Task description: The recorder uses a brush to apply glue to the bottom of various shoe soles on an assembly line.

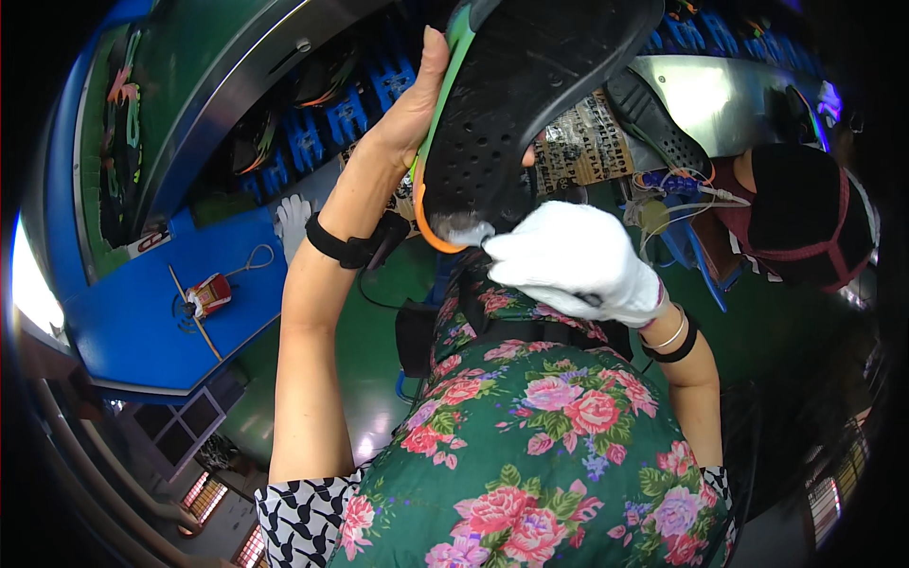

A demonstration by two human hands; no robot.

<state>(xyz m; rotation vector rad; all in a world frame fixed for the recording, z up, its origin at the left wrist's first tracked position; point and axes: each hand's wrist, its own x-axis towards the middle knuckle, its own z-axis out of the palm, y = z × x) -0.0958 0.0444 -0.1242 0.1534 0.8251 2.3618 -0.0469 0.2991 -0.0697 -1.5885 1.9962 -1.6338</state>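
My bare left hand grips a black shoe sole from its left edge and from behind. One fingertip shows past the sole's right side. The sole is tilted, with small holes in its surface, a green side edge and an orange rim round the heel end nearest me. In a white glove, my right hand is closed round a small brush, whose handle is mostly hidden in the fingers. Its pale, blurred bristles lie against the heel end of the sole.
A metal-edged line with blue racks runs across the far side. Another black sole lies beyond, near brown taped wrapping. On the left blue table are a stick, a red packet and a white glove. A co-worker is at right.
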